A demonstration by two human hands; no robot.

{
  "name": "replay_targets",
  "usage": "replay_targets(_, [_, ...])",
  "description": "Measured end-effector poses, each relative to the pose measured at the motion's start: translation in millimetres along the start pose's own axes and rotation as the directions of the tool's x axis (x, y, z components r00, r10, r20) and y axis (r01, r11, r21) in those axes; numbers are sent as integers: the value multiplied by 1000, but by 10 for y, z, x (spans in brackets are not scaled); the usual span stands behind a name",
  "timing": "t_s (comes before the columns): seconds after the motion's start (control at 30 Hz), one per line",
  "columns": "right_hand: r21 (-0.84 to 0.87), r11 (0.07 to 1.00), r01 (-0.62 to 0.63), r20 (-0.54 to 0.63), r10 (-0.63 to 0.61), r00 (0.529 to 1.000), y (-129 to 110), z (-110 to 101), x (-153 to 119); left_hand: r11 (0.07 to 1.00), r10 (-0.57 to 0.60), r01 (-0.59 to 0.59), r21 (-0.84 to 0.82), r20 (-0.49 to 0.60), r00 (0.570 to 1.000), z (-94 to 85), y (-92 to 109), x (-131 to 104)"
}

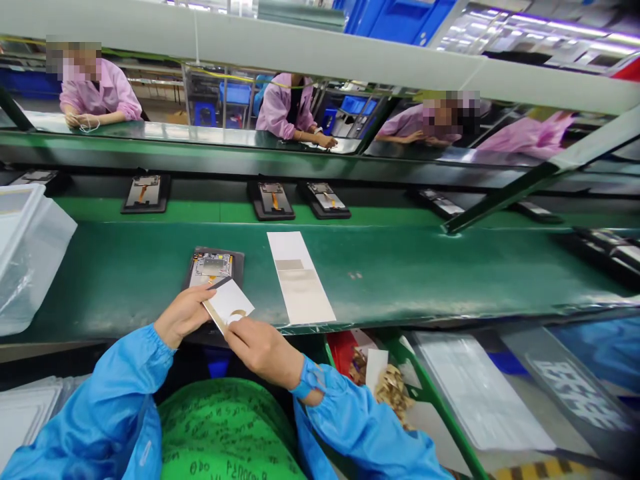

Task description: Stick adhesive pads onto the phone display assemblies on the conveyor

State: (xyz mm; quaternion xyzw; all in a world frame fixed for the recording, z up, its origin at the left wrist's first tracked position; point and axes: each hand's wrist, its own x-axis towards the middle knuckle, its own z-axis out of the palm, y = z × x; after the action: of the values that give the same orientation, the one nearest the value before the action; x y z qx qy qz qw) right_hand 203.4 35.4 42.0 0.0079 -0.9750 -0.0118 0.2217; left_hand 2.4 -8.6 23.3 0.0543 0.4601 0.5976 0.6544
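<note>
My left hand [186, 313] pinches the left edge of a white rectangular piece [229, 301] with a dark strip along its top left and a tan lower edge. At the piece's lower right corner, the fingers of my right hand [263, 348] are closed on it, beside a curved tan mark. Just behind the piece lies an opened device [213, 265] in a dark frame, its circuit board and orange ribbon showing; its lower part is hidden by the piece and my left hand. To the right, a long white strip sheet [303, 280] rests on the green bench [400, 273].
A translucent bin [35, 267] stands at the left. Behind the bench, several open devices [274, 200] sit on a green line. Below right is a green-rimmed box [435, 393] with scraps. Persons in pink work across; a slanted post [500, 197] meets the bench.
</note>
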Motion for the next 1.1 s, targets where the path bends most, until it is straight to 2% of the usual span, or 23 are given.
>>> replay_targets(0.13, [-124, 991, 49, 44, -44, 998, -30, 35, -42, 1000, -5, 5, 2, 4, 1000, 36, -22, 9])
replay_targets(0.23, [-139, 990, 37, 8, -37, 999, -54, 99, -51, 999, 4, -5, 40, 30, 1000, 115, -44, -20])
replay_targets(0.3, [-70, 995, -66, -78, 60, 995, 4, 105, -81, 997, -21, 14, 73, 105, 994, 189, -70, -63])
replay_targets(0.33, [-7, 987, -160, -137, 158, 978, 61, 85, -131, 995, -49, 36, 88, 156, 987, 226, -91, -86])
replay_targets(0.37, [62, 958, -280, -199, 287, 937, 136, 46, -222, 993, -85, 65, 102, 207, 975, 261, -119, -107])
replay_targets(0.4, [121, 903, -413, -260, 430, 864, 220, -9, -366, 989, -125, 99, 113, 253, 959, 290, -154, -121])
replay_targets(0.43, [155, 822, -548, -323, 566, 758, 306, -76, -572, 984, -160, 130, 118, 288, 944, 314, -193, -128])
replay_targets(0.47, [162, 719, -676, -382, 677, 629, 384, -150, -838, 980, -192, 163, 116, 313, 930, 330, -235, -126])
replay_targets(0.53, [82, 459, -885, -500, 787, 362, 483, -292, -1508, 973, -231, 210, 98, 337, 913, 351, -318, -101])
replay_targets(0.57, [14, 304, -953, -506, 824, 255, 493, -351, -1864, 972, -233, 215, 91, 341, 911, 362, -357, -82])
replay_targets(0.63, [-148, -36, -988, -379, 925, 23, 429, -429, -2454, 977, -214, 192, 96, 343, 915, 399, -428, -47])
replay_targets(0.67, [-211, -122, -970, -305, 951, -53, 363, -447, -2627, 980, -196, 170, 106, 345, 918, 431, -464, -37])
replay_targets(0.7, [-240, -120, -963, -245, 968, -60, 282, -450, -2692, 983, -176, 146, 113, 345, 922, 475, -503, -33])
replay_targets(0.73, [-228, -39, -973, -191, 982, 6, 192, -438, -2644, 985, -160, 128, 116, 336, 928, 528, -545, -38])
replay_targets(0.77, [-179, 119, -977, -145, 979, 146, 98, -412, -2491, 987, -143, 113, 112, 317, 937, 588, -588, -50])
replay_targets(0.8, [-99, 321, -942, -127, 935, 331, 5, -373, -2256, 990, -119, 93, 102, 291, 949, 652, -632, -71])
replay_targets(0.83, [-13, 494, -869, -63, 867, 494, -82, -323, -1968, 994, -90, 69, 90, 263, 961, 712, -673, -98])
replay_targets(0.87, [52, 629, -776, 1, 777, 630, -158, -265, -1663, 997, -55, 38, 74, 233, 971, 764, -705, -132])
replay_targets(0.9, [82, 734, -674, 25, 674, 738, -220, -203, -1371, 998, -14, 3, 56, 203, 979, 801, -726, -171])
replay_targets(0.93, [88, 791, -605, 28, 605, 796, -266, -139, -1117, 999, 25, -32, 35, 177, 984, 819, -732, -214])
replay_targets(1.0, [97, 845, -525, -46, 531, 846, -310, -21, -772, 996, 89, -89, -4, 141, 986, 786, -695, -309])
replay_targets(1.07, [221, 835, -505, -122, 537, 835, -309, 71, -625, 989, 149, -149, -13, 126, 981, 665, -609, -400])
replay_targets(1.1, [343, 789, -511, -118, 575, 809, -304, 104, -596, 982, 187, -189, 3, 112, 976, 579, -558, -437])
